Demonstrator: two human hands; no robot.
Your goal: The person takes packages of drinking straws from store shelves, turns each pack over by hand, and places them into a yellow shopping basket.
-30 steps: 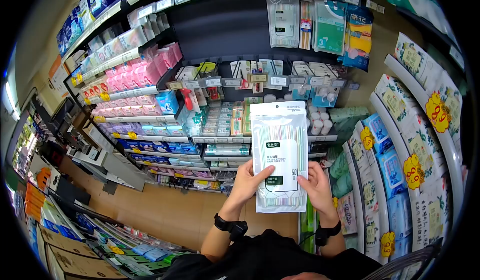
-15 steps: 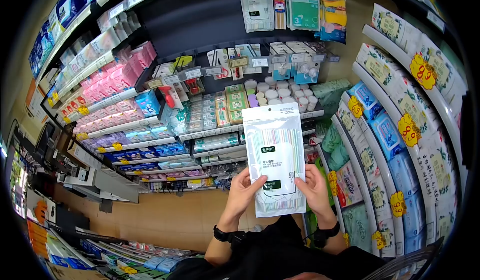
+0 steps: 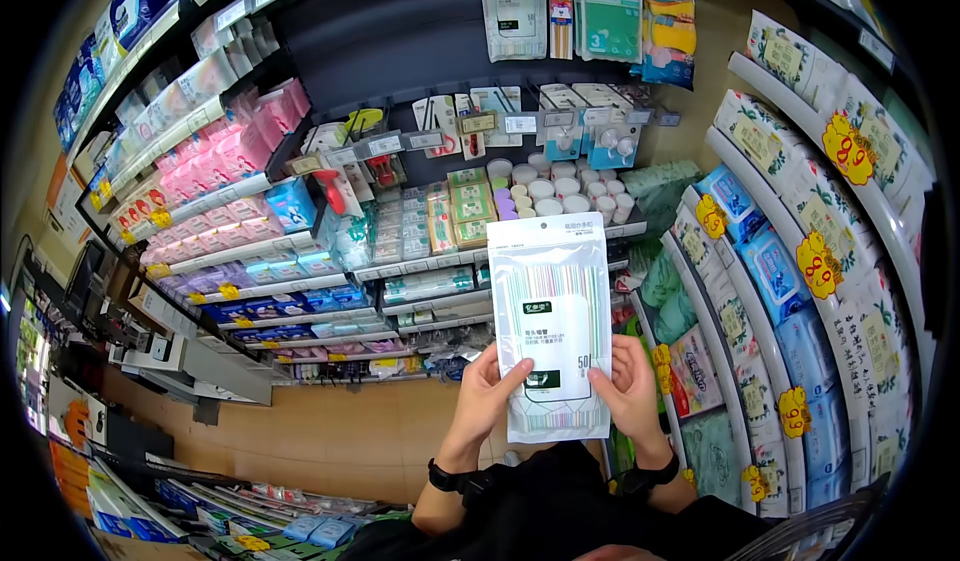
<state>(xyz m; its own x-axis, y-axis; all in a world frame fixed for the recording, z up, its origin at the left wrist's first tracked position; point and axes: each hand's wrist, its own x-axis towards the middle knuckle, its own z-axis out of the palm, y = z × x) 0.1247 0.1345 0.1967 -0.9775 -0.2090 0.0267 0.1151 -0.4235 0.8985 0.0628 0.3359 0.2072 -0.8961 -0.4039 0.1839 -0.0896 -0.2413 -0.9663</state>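
Note:
A white, partly clear pack of striped drinking straws [image 3: 552, 331] is held upright in front of me, its printed label facing me. My left hand [image 3: 487, 386] grips its left edge, thumb pressed on the front and fingers behind. On the opposite edge my right hand [image 3: 625, 386] holds it the same way. Most of the fingertips are hidden behind the pack. A similar straw pack [image 3: 515, 11] hangs on the display at the top, beside a bundle of thin sticks [image 3: 561, 16] and a green pack [image 3: 608, 11].
Shelves of pink packs [image 3: 215, 166] run along the left. White tubs [image 3: 545, 189] and small boxes [image 3: 470, 206] fill the shelf behind the straws. Tissue packs and blue wipes packs [image 3: 775, 256] line the curved shelves at right. Tan floor [image 3: 330, 426] shows below.
The straw pack and both hands have shifted down very slightly, and the pack's top tilts a little differently. Both hands keep the same grip.

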